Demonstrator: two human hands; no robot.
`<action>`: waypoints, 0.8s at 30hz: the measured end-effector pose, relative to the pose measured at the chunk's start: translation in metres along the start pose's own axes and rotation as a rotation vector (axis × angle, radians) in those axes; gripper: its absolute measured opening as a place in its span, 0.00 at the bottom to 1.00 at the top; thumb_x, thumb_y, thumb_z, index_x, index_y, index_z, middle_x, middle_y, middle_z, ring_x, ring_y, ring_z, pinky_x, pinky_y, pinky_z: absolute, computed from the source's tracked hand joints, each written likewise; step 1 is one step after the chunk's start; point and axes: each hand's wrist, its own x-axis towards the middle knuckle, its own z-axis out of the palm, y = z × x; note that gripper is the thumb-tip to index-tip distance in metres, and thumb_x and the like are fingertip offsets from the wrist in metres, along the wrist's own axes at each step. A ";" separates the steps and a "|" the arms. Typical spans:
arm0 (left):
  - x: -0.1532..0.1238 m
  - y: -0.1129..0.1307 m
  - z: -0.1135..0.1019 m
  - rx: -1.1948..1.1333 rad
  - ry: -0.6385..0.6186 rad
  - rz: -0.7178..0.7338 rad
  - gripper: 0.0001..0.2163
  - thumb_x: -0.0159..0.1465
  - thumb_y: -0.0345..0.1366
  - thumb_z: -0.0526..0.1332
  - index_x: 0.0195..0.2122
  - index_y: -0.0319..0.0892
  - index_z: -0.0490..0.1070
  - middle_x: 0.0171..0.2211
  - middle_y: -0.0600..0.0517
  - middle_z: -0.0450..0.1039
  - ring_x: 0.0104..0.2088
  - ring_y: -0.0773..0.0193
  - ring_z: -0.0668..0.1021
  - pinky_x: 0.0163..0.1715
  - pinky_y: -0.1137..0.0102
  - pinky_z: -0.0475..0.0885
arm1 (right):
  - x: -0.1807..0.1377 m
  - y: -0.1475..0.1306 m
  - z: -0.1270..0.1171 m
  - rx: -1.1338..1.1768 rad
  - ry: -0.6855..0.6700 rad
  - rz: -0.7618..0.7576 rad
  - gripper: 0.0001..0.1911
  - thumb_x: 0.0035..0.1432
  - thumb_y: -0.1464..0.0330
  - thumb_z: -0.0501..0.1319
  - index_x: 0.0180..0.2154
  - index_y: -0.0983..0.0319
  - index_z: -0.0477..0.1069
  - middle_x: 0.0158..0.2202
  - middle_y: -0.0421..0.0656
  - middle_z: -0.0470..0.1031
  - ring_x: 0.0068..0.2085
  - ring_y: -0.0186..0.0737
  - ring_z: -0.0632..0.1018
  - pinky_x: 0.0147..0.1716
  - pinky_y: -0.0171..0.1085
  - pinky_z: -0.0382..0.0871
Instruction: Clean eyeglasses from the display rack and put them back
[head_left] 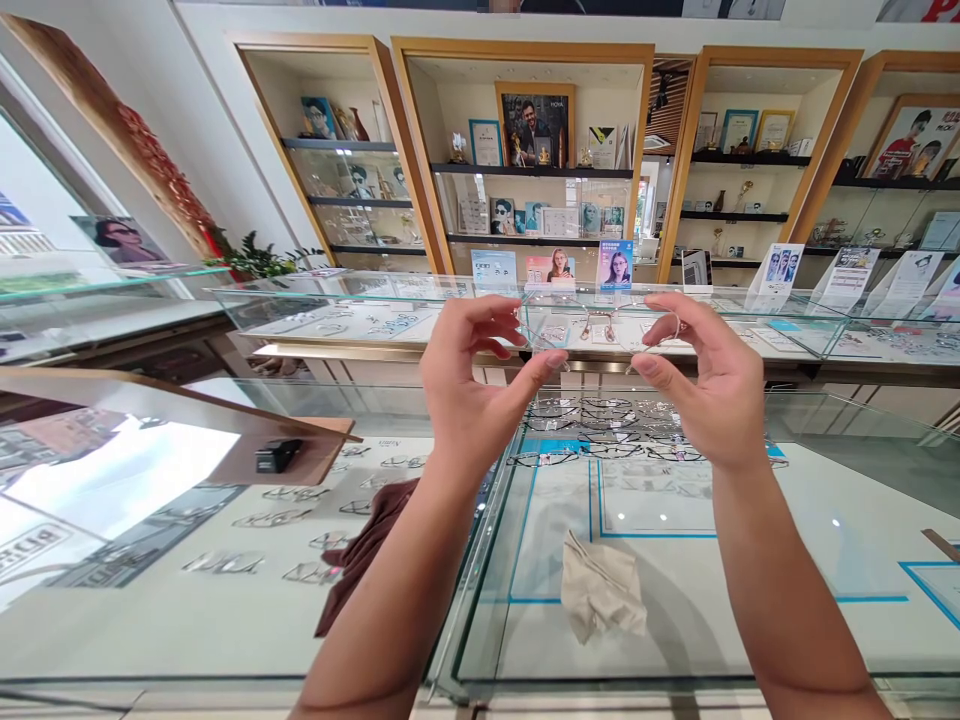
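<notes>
A pair of thin-rimmed, clear eyeglasses (pixel 599 326) is held up in front of me, above the glass counter. My left hand (pixel 484 375) pinches its left side between thumb and fingers. On the other side, my right hand (pixel 701 375) grips the frame the same way, with fingers curled around its edge. The lenses are hard to make out against the display behind. Below my hands, a crumpled beige cloth (pixel 604 590) lies on the counter top. A dark brown cloth (pixel 367 550) rests to the left, partly behind my left forearm.
Rows of eyeglasses (pixel 600 430) sit inside the glass display counter (pixel 675 650). A tilted mirror (pixel 150 450) stands at the left. Across from me runs another glass case (pixel 360 330), with wood-framed shelves (pixel 525 45) behind it. Several promotional cards (pixel 776 278) stand on that case.
</notes>
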 end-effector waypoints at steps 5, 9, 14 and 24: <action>-0.001 -0.001 0.000 0.010 0.008 -0.034 0.23 0.56 0.48 0.78 0.48 0.48 0.75 0.40 0.52 0.77 0.36 0.65 0.79 0.32 0.69 0.76 | -0.002 -0.006 -0.001 -0.081 -0.001 -0.021 0.21 0.64 0.51 0.70 0.55 0.49 0.78 0.41 0.42 0.79 0.43 0.45 0.79 0.52 0.53 0.78; -0.001 0.001 0.000 0.049 0.011 -0.044 0.20 0.56 0.48 0.78 0.45 0.47 0.76 0.38 0.52 0.77 0.36 0.65 0.79 0.33 0.69 0.75 | -0.002 -0.008 -0.001 -0.125 0.004 -0.036 0.20 0.64 0.51 0.69 0.55 0.49 0.78 0.41 0.42 0.78 0.45 0.47 0.79 0.52 0.53 0.77; -0.002 0.006 0.001 0.086 0.011 -0.055 0.18 0.58 0.47 0.77 0.42 0.46 0.75 0.35 0.53 0.77 0.33 0.65 0.78 0.33 0.68 0.75 | -0.001 -0.009 -0.001 -0.148 0.036 -0.040 0.19 0.65 0.51 0.69 0.55 0.49 0.79 0.46 0.43 0.76 0.47 0.46 0.78 0.52 0.51 0.77; -0.003 0.014 0.000 0.172 0.092 0.065 0.19 0.56 0.43 0.79 0.44 0.48 0.76 0.36 0.52 0.76 0.37 0.61 0.79 0.34 0.65 0.75 | -0.001 -0.007 0.001 -0.150 0.037 -0.017 0.22 0.65 0.50 0.68 0.56 0.51 0.78 0.50 0.45 0.77 0.53 0.49 0.78 0.53 0.52 0.78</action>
